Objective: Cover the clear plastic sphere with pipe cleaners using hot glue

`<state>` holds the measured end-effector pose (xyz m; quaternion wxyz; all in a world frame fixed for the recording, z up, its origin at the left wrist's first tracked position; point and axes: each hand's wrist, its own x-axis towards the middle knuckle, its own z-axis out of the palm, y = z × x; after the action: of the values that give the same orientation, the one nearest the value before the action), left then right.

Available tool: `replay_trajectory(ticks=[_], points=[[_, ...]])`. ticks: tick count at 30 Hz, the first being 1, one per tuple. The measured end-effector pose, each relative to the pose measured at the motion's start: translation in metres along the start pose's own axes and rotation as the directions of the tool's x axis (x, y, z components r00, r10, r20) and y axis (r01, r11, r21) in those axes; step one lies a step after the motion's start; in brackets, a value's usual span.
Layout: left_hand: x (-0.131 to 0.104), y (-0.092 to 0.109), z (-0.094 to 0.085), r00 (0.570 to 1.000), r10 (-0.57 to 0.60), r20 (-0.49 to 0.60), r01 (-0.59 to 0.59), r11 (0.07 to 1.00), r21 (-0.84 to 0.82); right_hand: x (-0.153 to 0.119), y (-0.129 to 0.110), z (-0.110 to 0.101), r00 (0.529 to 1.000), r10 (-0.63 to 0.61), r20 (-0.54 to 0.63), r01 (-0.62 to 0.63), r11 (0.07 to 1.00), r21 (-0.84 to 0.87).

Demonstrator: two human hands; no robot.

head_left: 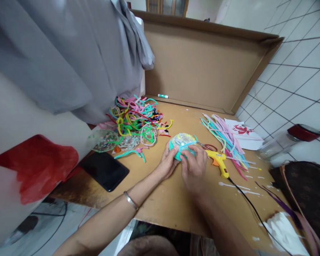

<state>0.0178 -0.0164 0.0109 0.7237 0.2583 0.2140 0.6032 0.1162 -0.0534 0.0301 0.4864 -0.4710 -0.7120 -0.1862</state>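
Observation:
A round clear plastic piece (181, 138), edged in teal and yellow fuzzy stems, is held just above the cardboard-covered table. My left hand (168, 161) grips its left side, thumb on top. On the right, my right hand (196, 163) has its fingers closed at a light blue pipe cleaner (188, 144) lying across the piece; part of the piece is hidden by the fingers. Right of my hands lie a yellow hot glue gun (220, 161) and red-handled scissors (210, 147), partly covered.
Left stands a tangled heap of coloured pipe cleaners (133, 113), with a black phone (105, 170) before it. Straight pipe cleaners (226, 135), a clear bottle (277, 142) and a brown bag (306, 195) lie right. The glue gun's cord (252, 202) runs to the front edge. A cardboard wall (202, 64) rises behind.

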Motion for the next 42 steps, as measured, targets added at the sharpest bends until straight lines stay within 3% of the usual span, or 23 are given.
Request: replay_trajectory(ticks=[23,35,42], points=[[-0.0012,0.0029,0.0035,0.999,-0.007,0.034,0.006,1.0,0.018,-0.0019,0.0048,0.0007,0.999,-0.047,0.027,0.047,0.999,-0.024],[0.002,0.0042,0.0039,0.995,-0.055,0.084,0.06,0.996,-0.066,-0.0047,0.0056,0.0016,0.991,-0.121,0.055,0.125,0.988,-0.092],[-0.0006,0.0042,0.003,0.993,-0.044,0.11,0.048,0.998,-0.037,-0.0059,0.0038,0.0047,0.993,-0.117,0.008,0.117,0.988,-0.099]])
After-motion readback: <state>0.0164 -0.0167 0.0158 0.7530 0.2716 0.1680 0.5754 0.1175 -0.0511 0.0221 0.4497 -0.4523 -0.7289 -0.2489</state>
